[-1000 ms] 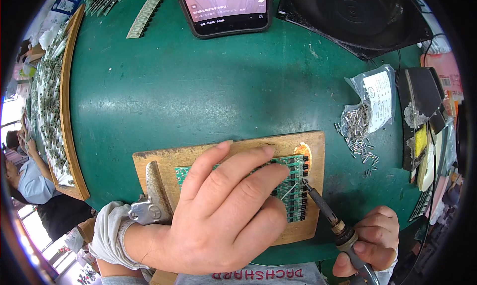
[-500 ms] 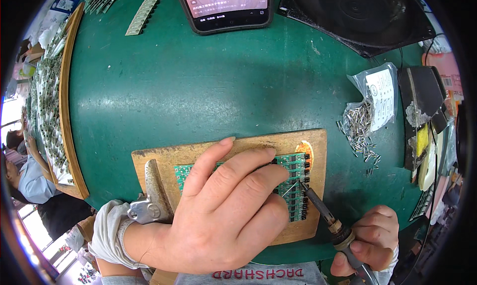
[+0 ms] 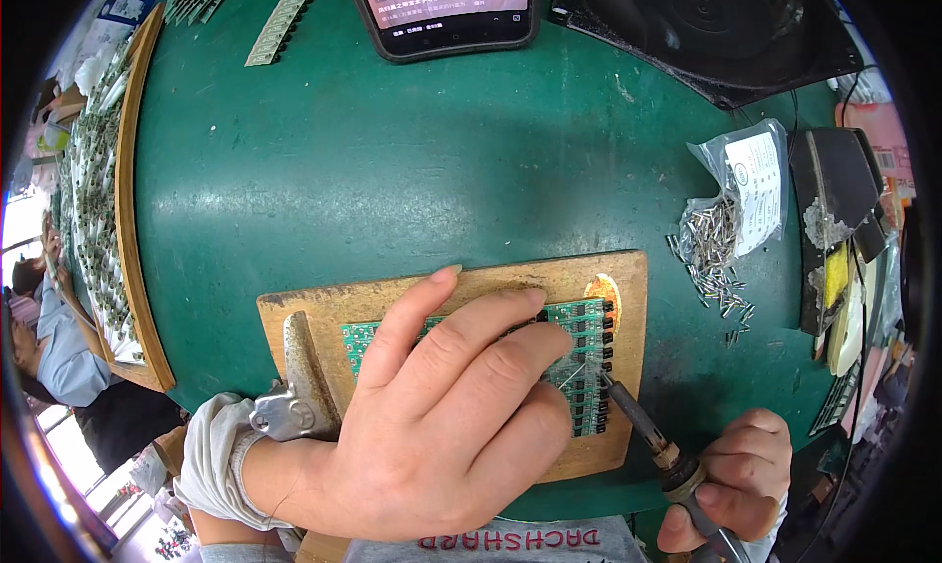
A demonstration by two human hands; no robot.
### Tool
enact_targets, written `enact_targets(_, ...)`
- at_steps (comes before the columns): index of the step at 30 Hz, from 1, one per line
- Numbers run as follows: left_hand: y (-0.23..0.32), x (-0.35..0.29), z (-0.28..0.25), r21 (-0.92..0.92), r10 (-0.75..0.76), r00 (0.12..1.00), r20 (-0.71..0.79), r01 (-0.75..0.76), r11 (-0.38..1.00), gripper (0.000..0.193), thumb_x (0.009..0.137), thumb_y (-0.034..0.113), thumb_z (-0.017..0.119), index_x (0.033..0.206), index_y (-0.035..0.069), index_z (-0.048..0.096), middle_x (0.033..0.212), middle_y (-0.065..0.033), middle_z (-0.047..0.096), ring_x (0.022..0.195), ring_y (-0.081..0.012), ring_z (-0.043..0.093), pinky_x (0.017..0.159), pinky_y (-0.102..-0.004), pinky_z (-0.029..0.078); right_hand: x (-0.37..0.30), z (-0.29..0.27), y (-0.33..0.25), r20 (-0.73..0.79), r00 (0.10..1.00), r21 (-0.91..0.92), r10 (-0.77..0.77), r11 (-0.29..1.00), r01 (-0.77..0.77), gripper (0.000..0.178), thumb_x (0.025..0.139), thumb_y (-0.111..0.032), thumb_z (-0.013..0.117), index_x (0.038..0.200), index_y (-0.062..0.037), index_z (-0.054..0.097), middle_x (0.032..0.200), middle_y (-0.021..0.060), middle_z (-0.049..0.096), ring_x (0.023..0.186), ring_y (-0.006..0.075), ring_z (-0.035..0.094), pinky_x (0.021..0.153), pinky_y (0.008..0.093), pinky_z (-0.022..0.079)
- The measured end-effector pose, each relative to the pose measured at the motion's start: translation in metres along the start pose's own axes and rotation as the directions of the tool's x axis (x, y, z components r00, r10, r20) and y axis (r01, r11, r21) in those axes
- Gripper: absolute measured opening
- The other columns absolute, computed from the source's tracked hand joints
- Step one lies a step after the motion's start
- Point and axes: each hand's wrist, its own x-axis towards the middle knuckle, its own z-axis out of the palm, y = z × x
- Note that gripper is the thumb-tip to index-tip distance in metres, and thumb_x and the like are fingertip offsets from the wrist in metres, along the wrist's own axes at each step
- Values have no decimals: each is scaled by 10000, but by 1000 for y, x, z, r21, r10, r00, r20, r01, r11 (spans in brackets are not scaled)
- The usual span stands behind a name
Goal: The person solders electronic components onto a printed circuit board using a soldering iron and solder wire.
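Observation:
A green circuit board panel, with a row of black components along its right edge, lies on a wooden board. My left hand spreads across the panel and hides its middle. Between its thumb and fingers it pinches a thin solder wire, whose end points at the right-hand part. A soldering iron is gripped in my right hand, its tip by the black components near the wire. Faint haze hangs around the tip. A metal clip sits on the wooden board beside my left wrist.
Metal pins spill from a clear bag on the right, beside a black stand with a yellow sponge. A phone and black fan stand at the back. On the left is a wood-edged tray of parts; another person sits beyond it.
The iron's tip has shifted slightly right and toward me, and haze has appeared by it. My left hand stays almost in place.

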Motion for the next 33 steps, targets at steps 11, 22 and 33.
enact_targets(11, 3, 0, 1, 47, 25, 1000, -10, -24, 999, 136, 611, 28, 633, 660, 82, 518, 889, -114, 652, 931, -315, 628, 964, -528, 368, -13, 5, -5, -99, 994, -105, 36, 993, -46, 322, 761, -325, 680, 819, -127, 433, 579, 7, 454, 424, 147, 431, 453, 304, 323)
enact_targets(22, 5, 1, 1, 43, 32, 999, -6, -32, 999, 127, 607, 37, 638, 673, 75, 537, 883, -114, 647, 924, -313, 630, 964, -527, 370, -13, -2, -5, -29, 1000, -89, 3, 996, -6, 317, 761, -330, 674, 856, -135, 443, 542, -7, 423, 423, 135, 408, 445, 287, 305)
enact_targets(33, 8, -2, 2, 79, 46, 998, -33, -43, 996, 124, 610, 59, 632, 664, 73, 521, 873, -119, 656, 933, -318, 630, 967, -541, 360, -1, 0, -7, -85, 996, 74, 10, 997, -3, 277, 808, -142, 617, 637, -15, 440, 564, 90, 485, 419, 201, 447, 389, 313, 338)
